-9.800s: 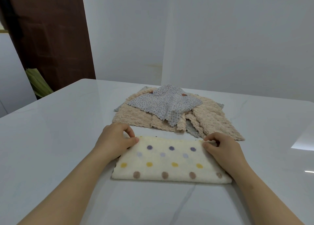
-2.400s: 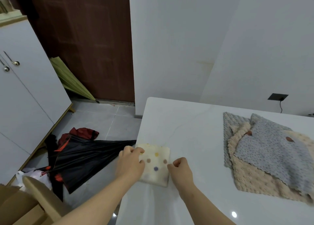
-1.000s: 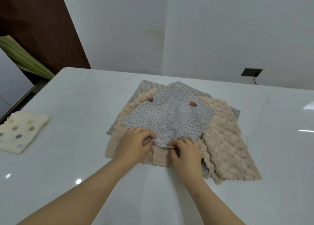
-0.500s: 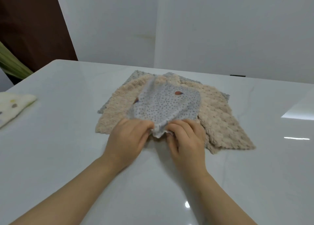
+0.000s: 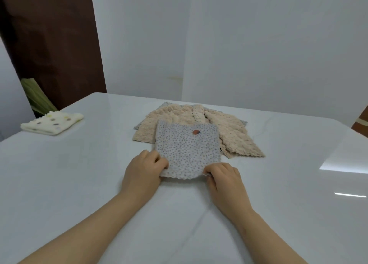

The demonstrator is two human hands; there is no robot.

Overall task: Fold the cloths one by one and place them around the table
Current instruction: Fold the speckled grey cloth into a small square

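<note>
White marble table [image 5: 79, 184] fills the view, with plain white walls behind. The grey spotted cloth [image 5: 187, 148] was all bunched up on the pile a moment ago. Now it lies flat, close to the person, with its far edge on the pile of beige cloths [image 5: 229, 128]. The left hand [image 5: 142, 171] pinches its near left corner. The right hand [image 5: 225, 178] pinches its near right corner, fingers curled on the edge. So this cloth looks ready for its first fold. The cream dotted cloth [image 5: 52, 122] sits folded at the far left edge, so one is done. How many cloths are in the pile is hard to tell. Some fingertips hide under the cloth.
</note>
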